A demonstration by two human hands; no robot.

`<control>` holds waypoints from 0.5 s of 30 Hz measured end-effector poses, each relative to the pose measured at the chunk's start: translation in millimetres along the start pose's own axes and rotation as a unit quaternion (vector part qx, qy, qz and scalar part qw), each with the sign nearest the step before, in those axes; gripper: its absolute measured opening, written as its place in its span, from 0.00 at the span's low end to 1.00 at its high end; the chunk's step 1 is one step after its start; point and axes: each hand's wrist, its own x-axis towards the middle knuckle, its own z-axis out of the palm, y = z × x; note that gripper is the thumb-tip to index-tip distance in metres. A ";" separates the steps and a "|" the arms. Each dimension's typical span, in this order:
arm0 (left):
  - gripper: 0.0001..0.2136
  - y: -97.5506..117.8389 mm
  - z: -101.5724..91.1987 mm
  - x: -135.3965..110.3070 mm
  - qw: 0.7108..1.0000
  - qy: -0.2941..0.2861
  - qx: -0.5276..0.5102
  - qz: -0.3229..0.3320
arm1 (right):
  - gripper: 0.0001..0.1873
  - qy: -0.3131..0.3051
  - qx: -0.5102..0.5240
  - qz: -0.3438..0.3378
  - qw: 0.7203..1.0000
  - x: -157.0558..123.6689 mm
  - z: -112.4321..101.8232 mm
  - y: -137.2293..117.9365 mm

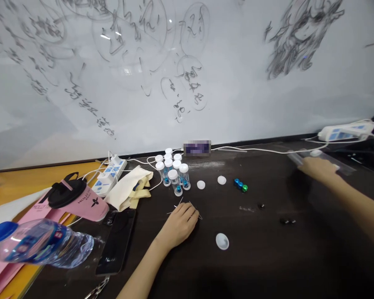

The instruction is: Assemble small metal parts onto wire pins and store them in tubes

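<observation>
My left hand [179, 226] rests on the dark table [268, 257] with its fingers curled over thin wires or needles [195, 209]. Just beyond it stands a cluster of small clear vials with white caps [173, 170], some holding blue beads. My right hand [319, 168] reaches far right and touches a clear plastic bag [322, 160]; it is blurred by motion. Blue and green beads [240, 185] lie in the middle, with loose white caps [222, 180] and a white lid [222, 241] around them. Small dark beads [287, 221] sit to the right.
A pink cup with a black lid [77, 201], a lying water bottle [43, 247], a black phone [117, 243], a cloth bag [131, 189] and a power strip [110, 174] crowd the left. Another power strip [345, 132] lies at the far right. A scribbled whiteboard [187, 70] stands behind.
</observation>
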 end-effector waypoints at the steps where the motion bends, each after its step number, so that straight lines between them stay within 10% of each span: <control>1: 0.11 -0.2 0.4 -0.3 1.000 0.001 -0.001 -0.001 | 0.15 -0.016 0.027 -0.023 0.999 -4.8 -1.0 -11.1; 8: 0.10 0.9 1.6 0.7 1.000 -0.003 -0.009 -0.001 | 0.19 -0.042 0.266 -0.335 0.903 -78.5 0.1 -149.4; 15: 0.10 -5.7 -2.3 -0.6 1.000 -0.001 -0.009 -0.028 | 0.14 -0.064 0.279 -0.444 0.849 -119.3 13.3 -236.5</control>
